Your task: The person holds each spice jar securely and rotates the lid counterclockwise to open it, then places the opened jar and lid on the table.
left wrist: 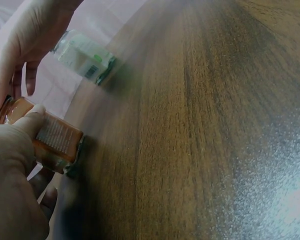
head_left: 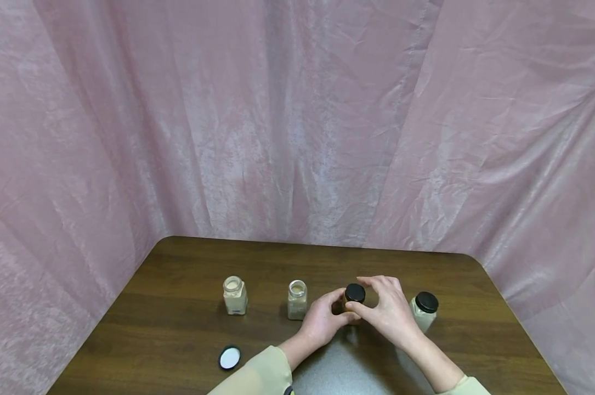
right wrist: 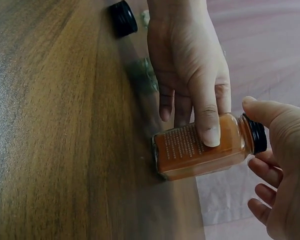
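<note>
My left hand (head_left: 322, 319) grips the body of a square glass spice jar (right wrist: 190, 150) holding orange-brown powder, thumb across its printed front. The jar stands upright, its base at the tabletop. At its neck, the thumb and fingertips of my right hand (head_left: 390, 310) pinch around the black screw lid (head_left: 355, 292), which sits on the jar. To the right stands a capped jar of pale powder (head_left: 422, 318), close to the right hand. An uncapped jar of pale powder (head_left: 297, 307) is just left of the left hand.
Farther left stands another uncapped jar of pale powder (head_left: 235, 300). Nearer me, a loose black lid (head_left: 230, 357) lies with its white inside facing up. Everything stands on a brown wooden table (head_left: 179, 285), with pink curtains (head_left: 297, 120) hanging behind and beside it.
</note>
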The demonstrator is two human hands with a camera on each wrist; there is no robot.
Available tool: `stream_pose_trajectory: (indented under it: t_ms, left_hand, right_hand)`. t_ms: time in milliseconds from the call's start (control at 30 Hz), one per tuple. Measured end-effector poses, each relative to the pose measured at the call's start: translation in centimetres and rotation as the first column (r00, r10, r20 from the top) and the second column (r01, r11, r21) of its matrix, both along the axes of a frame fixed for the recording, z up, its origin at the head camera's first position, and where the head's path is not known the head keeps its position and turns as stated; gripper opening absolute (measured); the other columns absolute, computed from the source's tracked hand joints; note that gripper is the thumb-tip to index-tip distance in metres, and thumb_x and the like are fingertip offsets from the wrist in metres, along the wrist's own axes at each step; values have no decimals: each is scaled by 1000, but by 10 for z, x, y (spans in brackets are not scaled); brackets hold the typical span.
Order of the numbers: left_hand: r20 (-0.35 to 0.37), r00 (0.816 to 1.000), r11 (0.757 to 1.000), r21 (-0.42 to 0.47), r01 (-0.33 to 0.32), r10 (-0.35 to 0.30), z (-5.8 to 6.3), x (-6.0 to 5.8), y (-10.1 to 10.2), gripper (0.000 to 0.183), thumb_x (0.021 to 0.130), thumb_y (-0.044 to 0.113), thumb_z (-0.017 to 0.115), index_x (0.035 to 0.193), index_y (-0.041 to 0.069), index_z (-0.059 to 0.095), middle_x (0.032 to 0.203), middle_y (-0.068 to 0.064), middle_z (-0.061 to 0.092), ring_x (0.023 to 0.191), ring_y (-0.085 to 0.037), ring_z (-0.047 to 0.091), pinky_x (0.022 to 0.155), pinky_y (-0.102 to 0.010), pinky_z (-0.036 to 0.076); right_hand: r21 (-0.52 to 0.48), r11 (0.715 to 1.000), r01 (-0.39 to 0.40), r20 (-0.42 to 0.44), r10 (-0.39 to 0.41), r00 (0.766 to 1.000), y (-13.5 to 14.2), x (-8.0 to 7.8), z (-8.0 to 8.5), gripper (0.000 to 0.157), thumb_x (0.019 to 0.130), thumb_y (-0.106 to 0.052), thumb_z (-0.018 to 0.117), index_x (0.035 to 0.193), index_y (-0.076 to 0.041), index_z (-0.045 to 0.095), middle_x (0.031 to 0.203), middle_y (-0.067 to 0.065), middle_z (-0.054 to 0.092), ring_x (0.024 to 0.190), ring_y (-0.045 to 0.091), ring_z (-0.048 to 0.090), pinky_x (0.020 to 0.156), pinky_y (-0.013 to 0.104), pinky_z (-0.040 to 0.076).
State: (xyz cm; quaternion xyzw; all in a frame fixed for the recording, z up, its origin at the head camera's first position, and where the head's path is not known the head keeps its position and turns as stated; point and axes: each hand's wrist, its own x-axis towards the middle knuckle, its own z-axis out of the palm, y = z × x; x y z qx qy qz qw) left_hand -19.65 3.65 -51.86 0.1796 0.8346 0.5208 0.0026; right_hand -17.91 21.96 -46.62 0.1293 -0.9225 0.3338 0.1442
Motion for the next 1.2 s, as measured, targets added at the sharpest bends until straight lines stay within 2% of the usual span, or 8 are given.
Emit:
stream_pose_trajectory:
  t_ms: [333, 700, 900, 1200]
  left_hand:
    - [11, 1000, 1000, -7, -9, 9, 1, 1, 1, 38, 84, 40, 84, 119, 31, 71, 114, 16, 69, 112, -7, 61, 96, -37, 47]
    - [35, 999, 1000, -4, -14, 15, 0, 1, 0, 47, 84, 44, 83, 127, 29, 70, 126, 12, 68, 121, -12, 59, 101, -41, 47]
    - [27, 1000, 1000, -11, -13, 13, 1, 0, 0, 42, 85, 44, 83, 123, 31, 71, 123, 12, 68, 118, -11, 60, 100, -40, 47]
    - [12, 1000, 999, -36, -9, 9, 0, 0, -1, 42, 85, 43, 82, 123, 30, 70, 108, 15, 66, 106, -10, 61, 92, -35, 48]
  right_hand:
    - [17, 998, 58, 17, -58, 998, -4, -3, -2, 53, 73, -57, 87, 108, -20, 71, 103, -5, 64, 115, 26, 48, 92, 45, 41]
    - [-3, 997, 81, 32, -81, 996, -6, -5, -2, 51, 73, -55, 88, 103, -19, 70, 101, -3, 63, 115, 27, 47, 92, 45, 40]
    - [-16, 998, 59, 9, -59, 998, -6, -3, -2, 45, 76, -45, 90, 107, -18, 72, 103, -3, 64, 113, 25, 47, 91, 45, 40]
    - [-7, 1000, 28, -45, -28, 999, -7, -1, -2, 44, 78, -30, 88, 116, -15, 74, 109, -2, 67, 114, 25, 49, 92, 45, 42]
